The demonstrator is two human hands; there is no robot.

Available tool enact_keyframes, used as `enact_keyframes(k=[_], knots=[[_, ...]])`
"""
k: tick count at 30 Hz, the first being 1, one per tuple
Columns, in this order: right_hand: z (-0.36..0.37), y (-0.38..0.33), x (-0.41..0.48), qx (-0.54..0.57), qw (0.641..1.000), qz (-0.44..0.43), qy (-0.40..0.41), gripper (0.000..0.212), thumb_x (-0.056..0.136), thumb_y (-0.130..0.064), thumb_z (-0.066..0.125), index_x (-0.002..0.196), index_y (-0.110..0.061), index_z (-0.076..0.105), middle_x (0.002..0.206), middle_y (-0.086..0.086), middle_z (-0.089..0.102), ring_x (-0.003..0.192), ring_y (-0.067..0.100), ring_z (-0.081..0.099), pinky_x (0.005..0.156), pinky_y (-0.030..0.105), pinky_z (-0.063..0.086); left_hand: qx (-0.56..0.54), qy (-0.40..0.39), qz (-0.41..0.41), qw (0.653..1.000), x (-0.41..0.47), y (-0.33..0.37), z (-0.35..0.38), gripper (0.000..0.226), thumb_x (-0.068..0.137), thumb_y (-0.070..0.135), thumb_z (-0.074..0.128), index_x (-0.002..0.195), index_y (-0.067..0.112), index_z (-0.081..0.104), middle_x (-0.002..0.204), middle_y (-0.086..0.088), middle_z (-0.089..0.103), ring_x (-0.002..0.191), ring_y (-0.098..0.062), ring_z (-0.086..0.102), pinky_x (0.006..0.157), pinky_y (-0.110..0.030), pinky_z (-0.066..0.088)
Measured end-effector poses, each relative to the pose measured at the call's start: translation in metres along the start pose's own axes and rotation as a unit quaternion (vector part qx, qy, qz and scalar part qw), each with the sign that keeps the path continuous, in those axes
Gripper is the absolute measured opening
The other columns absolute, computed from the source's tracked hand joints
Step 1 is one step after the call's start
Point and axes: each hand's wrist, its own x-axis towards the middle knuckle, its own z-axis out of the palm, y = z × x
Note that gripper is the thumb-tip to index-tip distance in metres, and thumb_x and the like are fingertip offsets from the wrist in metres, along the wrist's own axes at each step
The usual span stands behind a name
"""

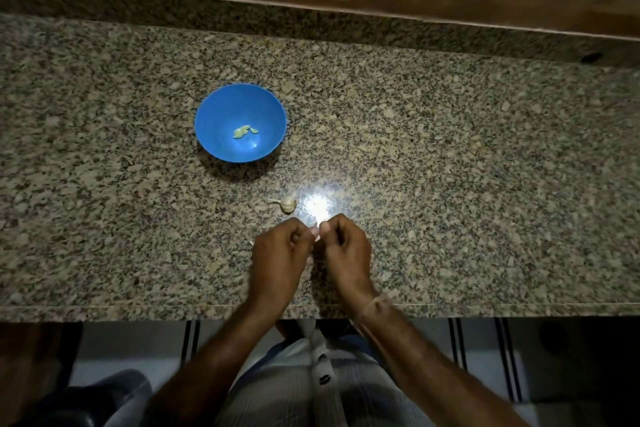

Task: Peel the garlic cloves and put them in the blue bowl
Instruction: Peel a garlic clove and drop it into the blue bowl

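Three or so peeled cloves [245, 131] lie in the blue bowl [221, 104]; nearer the person than the bowl, a garlic bulb [287, 204] waits while left hand [277, 262] and right hand [343, 255] pinch something pale, likely a clove, between fingertips.

One blue bowl [221, 146], one garlic bulb [287, 204], two hands

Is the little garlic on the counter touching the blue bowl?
Apart. The head view shows a bare strip of granite counter between the garlic bulb and the blue bowl.
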Motion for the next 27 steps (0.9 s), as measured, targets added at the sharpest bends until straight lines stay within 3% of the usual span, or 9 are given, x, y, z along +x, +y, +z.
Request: enact_keyframes(k=[2,4,5,8,12,18,22,25,27], knots=[[-0.003,-0.002,0.006,-0.056,0.996,-0.07,0.009,0.029,0.101,-0.01,0.063,0.073,-0.012,0.054,0.061,-0.006,0.053,0.057,0.007,0.045,0.053,0.03,0.039,-0.144,-0.04,-0.129,0.98,0.007,0.005,0.004,0.028,0.098,0.029,0.072,0.078,0.01,0.071,0.063,0.0,0.071,0.054,-0.013,0.063,0.049,-0.023,0.048],[-0.004,-0.001,0.014,-0.038,0.998,-0.051,-0.012,0.029,0.101,-0.013,0.063,0.073,-0.015,0.055,0.061,-0.004,0.056,0.058,0.009,0.05,0.055,0.031,0.044,-0.323,-0.085,-0.297,0.894,0.011,0.007,0.003,0.02,0.097,0.021,0.072,0.088,0.003,0.072,0.069,-0.007,0.071,0.054,-0.011,0.064,0.048,-0.021,0.052],[-0.003,-0.003,0.016,-0.004,0.999,-0.013,-0.033,0.029,0.102,-0.017,0.062,0.074,-0.016,0.056,0.062,-0.002,0.058,0.059,0.011,0.054,0.058,0.032,0.047,-0.342,-0.093,-0.317,0.88,0.011,0.007,0.003,0.017,0.096,0.019,0.072,0.092,0.002,0.071,0.072,-0.009,0.072,0.056,-0.011,0.066,0.05,-0.02,0.054],[0.001,-0.004,0.017,0.072,0.995,0.048,-0.054,0.031,0.105,-0.021,0.062,0.075,-0.015,0.056,0.063,-0.004,0.055,0.059,0.008,0.052,0.058,0.028,0.046,-0.204,-0.066,-0.216,0.953,0.008,0.005,0.004,0.018,0.098,0.02,0.071,0.096,0.003,0.072,0.083,-0.015,0.078,0.064,-0.016,0.069,0.063,-0.027,0.058],[-0.001,-0.007,0.021,0.068,0.995,0.028,-0.061,0.03,0.105,-0.018,0.063,0.078,-0.006,0.058,0.062,-0.007,0.053,0.056,0.0,0.049,0.056,0.016,0.042,-0.258,-0.068,-0.202,0.942,0.01,0.003,0.003,0.009,0.098,0.011,0.07,0.104,0.005,0.071,0.096,-0.017,0.079,0.083,-0.018,0.075,0.072,-0.024,0.061],[0.0,0.0,0.028,0.092,0.993,0.044,-0.061,0.032,0.103,-0.029,0.065,0.079,-0.01,0.059,0.075,0.023,0.063,0.069,0.022,0.058,0.065,0.047,0.054,-0.256,-0.059,-0.189,0.946,0.014,0.002,0.004,0.013,0.096,0.002,0.069,0.109,0.003,0.071,0.097,-0.016,0.08,0.083,-0.016,0.076,0.07,-0.022,0.06],[0.0,0.006,0.031,0.096,0.991,0.09,-0.037,0.035,0.096,-0.046,0.068,0.073,-0.02,0.061,0.068,0.007,0.063,0.066,0.02,0.056,0.067,0.04,0.05,-0.152,-0.021,-0.09,0.984,0.016,-0.004,0.004,0.011,0.094,0.004,0.074,0.101,0.012,0.077,0.088,-0.008,0.08,0.081,-0.019,0.076,0.069,-0.028,0.061],[-0.009,0.009,0.033,0.019,0.999,0.023,-0.019,0.033,0.1,-0.027,0.071,0.072,-0.017,0.058,0.06,-0.011,0.057,0.058,-0.003,0.052,0.061,0.023,0.045,-0.164,0.0,-0.092,0.982,0.015,-0.004,0.001,0.012,0.094,0.005,0.073,0.101,0.014,0.078,0.09,-0.006,0.08,0.084,-0.018,0.076,0.073,-0.03,0.062],[-0.013,0.013,0.033,-0.055,0.997,-0.036,-0.029,0.026,0.099,-0.019,0.072,0.075,-0.015,0.061,0.064,-0.011,0.058,0.06,-0.002,0.054,0.058,0.021,0.043,-0.143,0.01,-0.081,0.986,0.015,-0.005,0.0,0.014,0.094,0.004,0.073,0.103,0.013,0.079,0.091,-0.004,0.081,0.085,-0.017,0.076,0.073,-0.028,0.061]])
